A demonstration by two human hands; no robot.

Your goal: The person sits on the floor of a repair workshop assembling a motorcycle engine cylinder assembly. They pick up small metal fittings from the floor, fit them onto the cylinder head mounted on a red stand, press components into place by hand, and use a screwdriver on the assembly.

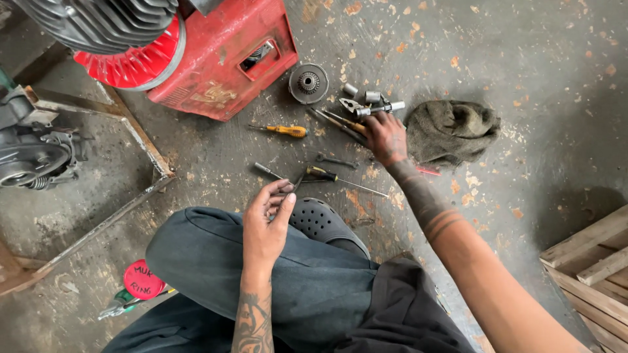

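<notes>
Socket wrench [381,108] under right hand [386,137]; left hand [267,225] half-curled.

right arm stretched forward, hand [386,137] palm down, fingers curled; left hand [267,225] raised, fingers pinched together.

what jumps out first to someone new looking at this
The red engine housing at top left dominates the concrete floor. Right of it, the right hand reaches into scattered tools beside a grey rag. Nearer, the left hand pinches a small metal tool above a black clog.
</notes>
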